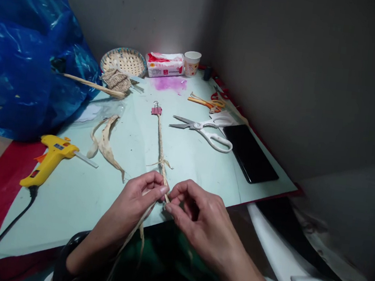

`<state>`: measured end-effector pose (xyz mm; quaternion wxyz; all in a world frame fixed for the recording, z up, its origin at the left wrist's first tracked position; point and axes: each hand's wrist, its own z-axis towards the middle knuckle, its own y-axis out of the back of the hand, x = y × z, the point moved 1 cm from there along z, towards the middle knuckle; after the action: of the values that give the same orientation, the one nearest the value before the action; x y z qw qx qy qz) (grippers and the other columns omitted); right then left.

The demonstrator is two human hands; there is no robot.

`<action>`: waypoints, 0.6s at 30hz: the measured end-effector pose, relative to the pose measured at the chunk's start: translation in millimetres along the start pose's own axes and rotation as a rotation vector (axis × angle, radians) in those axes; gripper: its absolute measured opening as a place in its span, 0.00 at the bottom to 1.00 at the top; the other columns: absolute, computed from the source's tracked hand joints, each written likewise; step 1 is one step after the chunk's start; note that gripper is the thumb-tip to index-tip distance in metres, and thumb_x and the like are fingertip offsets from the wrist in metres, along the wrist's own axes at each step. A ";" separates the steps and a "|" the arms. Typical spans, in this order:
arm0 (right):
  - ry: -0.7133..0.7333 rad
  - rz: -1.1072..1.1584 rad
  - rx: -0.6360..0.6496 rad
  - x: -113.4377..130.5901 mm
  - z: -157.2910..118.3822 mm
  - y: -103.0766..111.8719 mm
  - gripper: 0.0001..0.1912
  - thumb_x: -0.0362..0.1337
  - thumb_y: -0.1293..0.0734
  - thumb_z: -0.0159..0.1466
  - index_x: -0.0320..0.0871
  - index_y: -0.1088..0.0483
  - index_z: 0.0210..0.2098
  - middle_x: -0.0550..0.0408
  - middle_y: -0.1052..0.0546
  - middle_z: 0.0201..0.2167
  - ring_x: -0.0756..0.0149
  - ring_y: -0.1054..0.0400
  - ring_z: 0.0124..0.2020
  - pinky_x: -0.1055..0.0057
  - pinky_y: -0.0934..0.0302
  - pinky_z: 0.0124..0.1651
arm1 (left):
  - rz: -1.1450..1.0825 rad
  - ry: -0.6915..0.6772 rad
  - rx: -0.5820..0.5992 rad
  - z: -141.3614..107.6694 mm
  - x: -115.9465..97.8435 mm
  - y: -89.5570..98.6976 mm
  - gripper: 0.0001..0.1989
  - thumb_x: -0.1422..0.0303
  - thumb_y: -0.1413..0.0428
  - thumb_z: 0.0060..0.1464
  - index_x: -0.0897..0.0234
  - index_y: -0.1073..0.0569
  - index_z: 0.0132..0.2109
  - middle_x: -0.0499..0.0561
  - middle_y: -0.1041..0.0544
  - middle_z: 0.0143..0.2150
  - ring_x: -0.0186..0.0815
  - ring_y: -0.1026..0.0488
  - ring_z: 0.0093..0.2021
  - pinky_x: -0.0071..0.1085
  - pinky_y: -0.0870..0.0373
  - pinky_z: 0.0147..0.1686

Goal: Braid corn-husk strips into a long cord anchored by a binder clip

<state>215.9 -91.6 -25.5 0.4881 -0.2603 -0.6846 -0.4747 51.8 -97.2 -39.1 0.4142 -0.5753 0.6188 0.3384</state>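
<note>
A thin braided cord of pale dried fibre (160,139) runs from a pink binder clip (156,110) on the table down to my hands. My left hand (139,196) pinches the braid near its lower end, thumb on top. Close on its right, my right hand (196,210) holds a strand of the fibre between thumb and fingertips. Loose strands (141,237) hang below my left hand past the table's front edge. Two short strand ends stick out sideways from the braid just above my hands.
Open white-handled scissors (198,126) and a black tablet (250,153) lie right. Left are a yellow glue gun (50,158), dried husk pieces (107,142) and a blue bag (31,48). Behind stand a basket (125,62), twine (117,80), a tissue pack (165,65) and a paper cup (192,64).
</note>
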 end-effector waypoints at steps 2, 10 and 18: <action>-0.003 0.015 0.071 -1.6 -4.7 -0.8 0.03 0.35 0.36 0.64 0.45 0.32 0.33 0.62 0.30 0.23 0.73 0.41 0.22 0.76 0.48 0.26 | 0.007 -0.013 -0.003 -1.7 -2.4 -0.1 0.07 0.64 0.45 0.58 0.62 0.32 0.34 0.41 0.38 0.25 0.25 0.45 0.23 0.21 0.48 0.22; -0.005 -0.021 0.054 -3.3 7.6 11.0 0.06 0.39 0.38 0.68 0.45 0.32 0.42 0.57 0.25 0.32 0.67 0.33 0.32 0.72 0.42 0.36 | -0.160 0.028 0.019 -1.6 -2.3 -2.5 0.06 0.66 0.42 0.56 0.62 0.30 0.36 0.40 0.39 0.24 0.23 0.50 0.21 0.21 0.55 0.19; 0.054 -0.192 0.097 0.3 6.8 6.1 0.10 0.39 0.44 0.71 0.45 0.33 0.39 0.56 0.27 0.35 0.65 0.35 0.38 0.69 0.45 0.41 | -0.057 -0.037 0.022 -2.6 3.2 2.1 0.06 0.64 0.43 0.57 0.62 0.30 0.37 0.40 0.39 0.25 0.24 0.49 0.21 0.22 0.55 0.19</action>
<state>217.9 -83.0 -23.4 0.4706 -0.1565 -0.7151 -0.4926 49.4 -100.7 -41.0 0.4414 -0.5818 0.5978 0.3304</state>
